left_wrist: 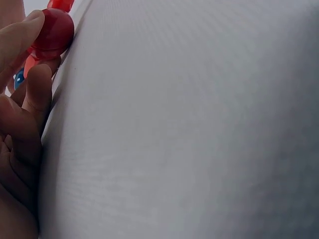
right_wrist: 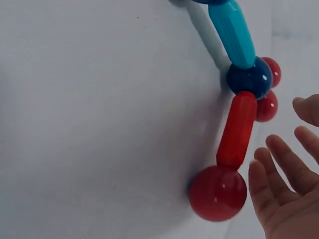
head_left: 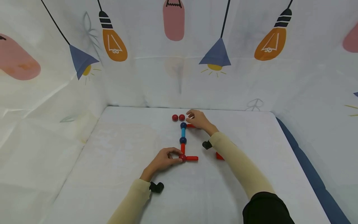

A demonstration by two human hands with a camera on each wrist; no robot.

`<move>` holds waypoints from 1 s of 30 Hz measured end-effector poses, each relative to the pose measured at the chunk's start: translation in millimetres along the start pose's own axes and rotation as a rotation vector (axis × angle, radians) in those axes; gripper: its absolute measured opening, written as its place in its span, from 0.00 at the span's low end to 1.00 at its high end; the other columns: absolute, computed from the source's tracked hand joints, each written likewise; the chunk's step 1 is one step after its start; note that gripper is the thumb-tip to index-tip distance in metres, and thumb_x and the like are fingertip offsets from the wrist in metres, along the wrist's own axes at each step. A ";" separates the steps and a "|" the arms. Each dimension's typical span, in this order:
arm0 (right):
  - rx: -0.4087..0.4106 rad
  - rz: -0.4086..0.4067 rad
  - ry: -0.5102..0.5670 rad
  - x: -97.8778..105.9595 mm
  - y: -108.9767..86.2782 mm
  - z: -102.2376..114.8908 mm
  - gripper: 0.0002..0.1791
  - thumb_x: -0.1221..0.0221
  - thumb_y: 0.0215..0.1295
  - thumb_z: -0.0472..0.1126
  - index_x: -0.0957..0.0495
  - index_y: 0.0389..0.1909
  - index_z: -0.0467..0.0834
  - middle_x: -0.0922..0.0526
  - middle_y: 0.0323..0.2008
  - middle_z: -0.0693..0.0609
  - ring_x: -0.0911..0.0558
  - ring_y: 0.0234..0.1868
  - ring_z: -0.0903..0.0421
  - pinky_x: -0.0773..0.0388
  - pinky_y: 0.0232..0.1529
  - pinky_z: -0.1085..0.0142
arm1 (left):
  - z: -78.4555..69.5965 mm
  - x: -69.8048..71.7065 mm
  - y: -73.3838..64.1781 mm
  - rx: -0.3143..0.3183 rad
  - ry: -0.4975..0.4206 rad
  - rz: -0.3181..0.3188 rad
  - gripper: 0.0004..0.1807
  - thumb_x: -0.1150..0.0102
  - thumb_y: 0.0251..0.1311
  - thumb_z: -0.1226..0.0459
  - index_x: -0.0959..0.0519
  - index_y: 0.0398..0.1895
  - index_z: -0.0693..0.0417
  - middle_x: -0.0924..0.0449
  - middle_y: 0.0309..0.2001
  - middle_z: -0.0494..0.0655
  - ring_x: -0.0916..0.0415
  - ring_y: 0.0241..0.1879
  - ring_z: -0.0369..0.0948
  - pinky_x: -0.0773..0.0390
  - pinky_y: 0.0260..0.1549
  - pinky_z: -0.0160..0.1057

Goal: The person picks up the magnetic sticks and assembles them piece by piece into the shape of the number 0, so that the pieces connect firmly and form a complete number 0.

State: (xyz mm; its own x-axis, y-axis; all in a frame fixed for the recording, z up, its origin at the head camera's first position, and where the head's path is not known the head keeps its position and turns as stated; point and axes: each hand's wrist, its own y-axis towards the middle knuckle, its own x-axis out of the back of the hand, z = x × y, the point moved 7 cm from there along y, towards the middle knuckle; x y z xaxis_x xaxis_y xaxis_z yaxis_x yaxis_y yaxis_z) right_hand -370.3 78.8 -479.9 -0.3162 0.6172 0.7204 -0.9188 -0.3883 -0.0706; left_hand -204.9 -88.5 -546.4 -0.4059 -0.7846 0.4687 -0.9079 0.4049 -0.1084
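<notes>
Toy balls and rods are joined into a figure on the table. Its upright line has a blue ball [head_left: 183,125], a light blue rod [head_left: 183,133], another blue ball [head_left: 183,140] and a red rod [head_left: 182,148]. My left hand [head_left: 163,160] pinches the red ball [left_wrist: 56,32] at the near corner, from which a second red rod [head_left: 192,158] points right. My right hand [head_left: 199,120] is beside the far end, fingers loosely spread and holding nothing. There, a red rod [right_wrist: 237,130] ends in a red ball [right_wrist: 218,193], which the hand hides in the head view.
Two loose red balls [head_left: 178,117] sit just beyond the far blue ball. A red piece [head_left: 219,156] shows partly from under my right forearm. The white table [head_left: 117,140] meets a cloth backdrop [head_left: 156,81] printed with lamps and bulbs.
</notes>
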 end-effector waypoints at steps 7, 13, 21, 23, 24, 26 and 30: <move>-0.090 -0.009 0.042 -12.2 13.8 -8.2 0.27 0.40 0.73 0.47 0.29 0.69 0.42 0.21 0.63 0.38 0.22 0.63 0.41 0.24 0.65 0.47 | 1.9 -1.1 0.5 0.005 0.005 -0.004 0.15 0.29 0.63 0.53 0.14 0.52 0.39 0.14 0.48 0.37 0.25 0.34 0.38 0.24 0.33 0.31; -0.116 -0.021 0.043 -18.0 18.7 -12.9 0.26 0.40 0.74 0.47 0.28 0.69 0.43 0.21 0.62 0.38 0.22 0.62 0.41 0.25 0.67 0.47 | -0.5 -2.0 1.4 -0.020 -0.011 0.006 0.15 0.29 0.63 0.54 0.14 0.52 0.41 0.14 0.49 0.40 0.27 0.30 0.37 0.26 0.30 0.31; -0.105 -0.031 0.045 -21.8 24.6 -13.4 0.25 0.40 0.73 0.45 0.27 0.68 0.43 0.19 0.61 0.38 0.21 0.61 0.42 0.24 0.65 0.49 | -1.9 -1.8 1.2 -0.020 -0.006 0.007 0.15 0.29 0.63 0.54 0.14 0.52 0.41 0.15 0.48 0.40 0.27 0.31 0.38 0.26 0.30 0.31; -0.098 -0.029 0.037 -23.1 26.8 -13.3 0.25 0.40 0.74 0.46 0.27 0.68 0.44 0.20 0.61 0.38 0.21 0.62 0.42 0.24 0.66 0.49 | -2.3 -1.3 0.7 -0.021 -0.006 0.007 0.15 0.29 0.63 0.54 0.14 0.52 0.42 0.15 0.48 0.41 0.27 0.32 0.38 0.26 0.31 0.32; -0.095 -0.027 0.035 -23.7 27.8 -12.7 0.24 0.40 0.74 0.46 0.26 0.68 0.44 0.20 0.62 0.38 0.21 0.62 0.42 0.24 0.66 0.49 | -2.3 -1.1 0.5 -0.017 -0.005 0.005 0.15 0.29 0.63 0.54 0.14 0.52 0.41 0.15 0.48 0.41 0.26 0.32 0.38 0.26 0.31 0.32; -0.088 -0.024 0.028 -24.3 29.0 -10.6 0.23 0.40 0.74 0.46 0.25 0.66 0.44 0.20 0.62 0.38 0.21 0.62 0.43 0.24 0.66 0.49 | -2.0 -0.5 0.0 -0.016 -0.009 0.004 0.15 0.29 0.63 0.54 0.14 0.52 0.41 0.15 0.48 0.41 0.27 0.32 0.39 0.26 0.31 0.31; -0.078 -0.018 0.020 -25.2 29.8 -6.4 0.21 0.40 0.75 0.45 0.23 0.64 0.43 0.19 0.61 0.39 0.21 0.61 0.43 0.23 0.65 0.50 | -1.6 0.9 -0.8 -0.014 -0.011 0.000 0.15 0.29 0.63 0.54 0.14 0.52 0.42 0.14 0.48 0.42 0.27 0.31 0.39 0.27 0.30 0.31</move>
State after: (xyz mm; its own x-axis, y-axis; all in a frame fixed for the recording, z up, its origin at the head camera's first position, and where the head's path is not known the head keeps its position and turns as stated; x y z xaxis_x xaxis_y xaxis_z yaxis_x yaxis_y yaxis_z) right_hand -391.2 56.1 -504.6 -0.3036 0.6377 0.7079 -0.9398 -0.3228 -0.1122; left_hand -204.3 -88.8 -544.5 -0.4074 -0.7896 0.4589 -0.9062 0.4118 -0.0960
